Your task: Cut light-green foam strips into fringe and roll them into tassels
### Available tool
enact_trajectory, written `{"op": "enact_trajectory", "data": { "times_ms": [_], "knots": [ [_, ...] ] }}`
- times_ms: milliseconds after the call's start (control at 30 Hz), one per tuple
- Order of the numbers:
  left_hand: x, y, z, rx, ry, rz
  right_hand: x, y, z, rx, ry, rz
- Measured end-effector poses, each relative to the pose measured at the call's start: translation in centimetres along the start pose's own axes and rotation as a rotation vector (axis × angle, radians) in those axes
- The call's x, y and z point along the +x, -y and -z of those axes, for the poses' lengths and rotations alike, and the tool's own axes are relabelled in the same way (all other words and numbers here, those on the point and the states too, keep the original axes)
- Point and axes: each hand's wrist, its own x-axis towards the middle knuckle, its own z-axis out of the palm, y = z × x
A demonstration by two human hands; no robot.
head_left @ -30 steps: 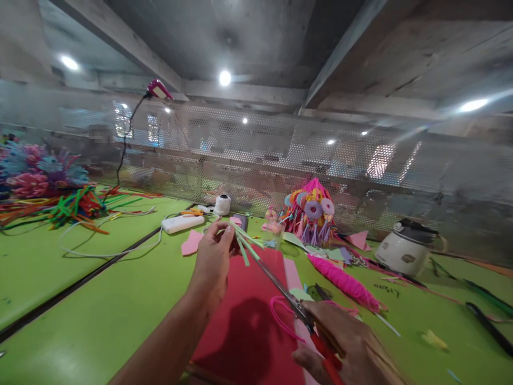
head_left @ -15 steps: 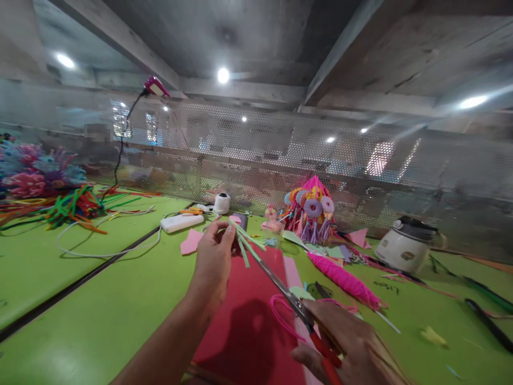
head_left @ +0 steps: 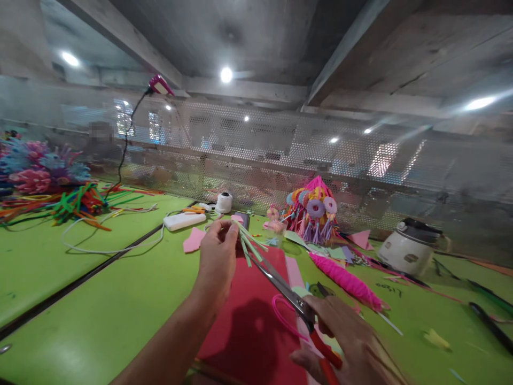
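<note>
Between the thumb and fingers of my left hand (head_left: 218,251) is pinched a bunch of pale green paper strips (head_left: 250,243), fanned out to the right. My right hand (head_left: 344,334) grips scissors (head_left: 286,289) with red handles. Their blades point up and left, parted a little, and the tips are at the loose ends of the strips; whether they touch cannot be made out. Under both hands lies a red board (head_left: 248,326). A loop of pink cord (head_left: 280,313) rests beside the scissors.
The green table (head_left: 100,299) carries a white power strip (head_left: 184,220), pink paper scraps (head_left: 194,239), a clear cup (head_left: 276,233), tasselled ornaments (head_left: 315,208), a pink yarn bundle (head_left: 347,280) and a white kettle (head_left: 411,248). Coloured pipe cleaners (head_left: 78,206) pile at left. A perforated screen (head_left: 248,149) stands behind.
The view has shifted slightly, so the things sit a little farther right. The scissor blades have parted somewhat near the strip ends. Both hands keep their holds.
</note>
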Motion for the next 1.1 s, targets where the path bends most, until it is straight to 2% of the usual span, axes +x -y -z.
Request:
{"op": "enact_trajectory", "data": {
  "times_ms": [133, 567, 1100],
  "knots": [
    [-0.2, 0.03, -0.08, -0.004, -0.01, -0.006, 0.17, -0.26, -0.27, -0.03, -0.071, 0.056],
    [-0.42, -0.15, -0.07, -0.062, -0.029, -0.007, 0.24, -0.38, -0.47, -0.078, -0.1, 0.082],
    [0.13, -0.52, 0.24, -0.025, -0.082, -0.022, 0.28, -0.69, -0.65, -0.039, -0.097, 0.111]
  ]
}}
